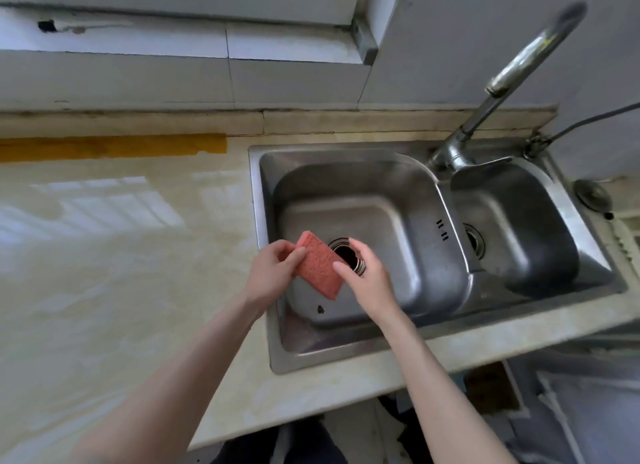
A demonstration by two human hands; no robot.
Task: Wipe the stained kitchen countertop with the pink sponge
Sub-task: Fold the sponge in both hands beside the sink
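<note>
Seen from head height, wide-angle, facing forward and steeply down over the countertop's [121,256] front edge. Close above the sink [426,273], with the wall [294,83] along the top.

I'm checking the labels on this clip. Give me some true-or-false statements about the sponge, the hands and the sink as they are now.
1. The pink sponge is held above the left basin of the sink. True.
2. The sponge lies flat on the countertop. False: it is held up over the sink, clear of the countertop.
3. The left hand grips the sponge's left side. True.
4. Water streams from the faucet. False: no stream is visible.
5. A yellow strip runs along the back of the countertop, left of the sink. True.
6. The sink has a single basin. False: it has two, side by side.
</note>
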